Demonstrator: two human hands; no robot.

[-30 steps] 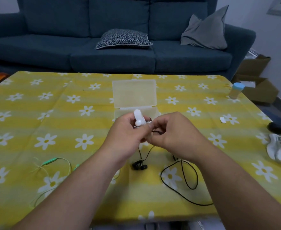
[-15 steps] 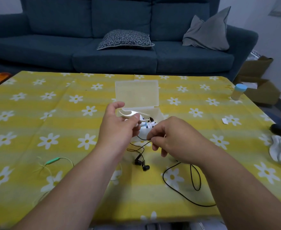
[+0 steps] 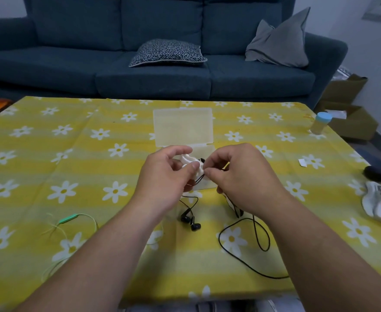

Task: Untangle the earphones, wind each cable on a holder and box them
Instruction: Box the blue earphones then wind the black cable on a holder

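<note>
Two hands meet just in front of the open box, and we see them almost touching at the fingertips. Our left hand (image 3: pixel 162 179) grips a small white holder (image 3: pixel 187 162): the thumb lies on its near side and the other fingers curl around its far side, so only a part of the holder shows between them. Our right hand (image 3: pixel 243 176) pinches the black cable (image 3: pixel 219 239) between thumb and first finger, right at the holder, and its remaining fingers are curled narrow toward the palm. We cannot tell how many turns of cable lie on the holder, because the fingers cover it.

Below the left fingers a thin piece of cable hangs down to the two black earbuds (image 3: pixel 190 221), which lie on the yellow flowered tablecloth (image 3: pixel 50 154) between our forearms. From under the right palm the rest of the cable comes out and makes loose loops on the cloth beside the right forearm.

Just beyond the fingertips stands the clear plastic box (image 3: pixel 182 129), with its lid opened away from us; both hands partly hide its base. Well to the left of the left forearm lie the green earphones (image 3: pixel 69 219), their thin cable spread loosely on the cloth and no finger near them.

Far to the right of the right hand we see a small bottle with a blue cap (image 3: pixel 320 123) and a scrap of white paper (image 3: pixel 302 162).
</note>
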